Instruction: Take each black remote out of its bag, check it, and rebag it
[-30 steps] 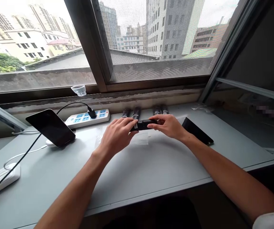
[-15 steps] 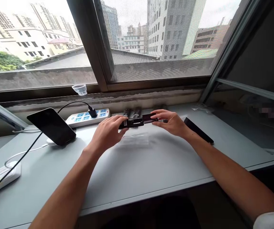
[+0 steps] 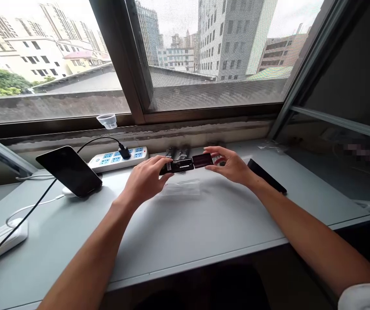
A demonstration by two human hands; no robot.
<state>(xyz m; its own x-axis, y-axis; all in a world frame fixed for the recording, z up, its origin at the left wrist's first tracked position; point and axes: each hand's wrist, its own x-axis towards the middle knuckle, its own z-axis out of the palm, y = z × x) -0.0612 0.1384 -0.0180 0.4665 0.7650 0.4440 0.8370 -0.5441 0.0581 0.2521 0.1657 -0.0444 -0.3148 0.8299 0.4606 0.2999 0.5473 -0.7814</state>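
My left hand (image 3: 145,177) has its thumb and fingers closed around the end of a slim black device (image 3: 183,165), which carries a pale label and a light slot-like strip. A flat dark-reddish panel (image 3: 201,161) lines up with the device's right end; whether the two are joined, I cannot tell. My right hand (image 3: 232,166) pinches that panel by its upper and lower edges, thumb below and fingertips above. Both pieces are held above the desk. Beneath them lies a clear plastic bag (image 3: 181,188).
A black tablet-like screen (image 3: 70,171) leans on a stand at left, near a power strip (image 3: 117,158) with a plug and cable. Dark wrapped items (image 3: 182,153) lie behind my hands. Right of them rests a long black object (image 3: 266,176). A clear cup (image 3: 107,121) sits by the window.
The dark panel has tilted so more of its face shows. My right fingers have shifted slightly to its edges. My left hand has hardly moved.
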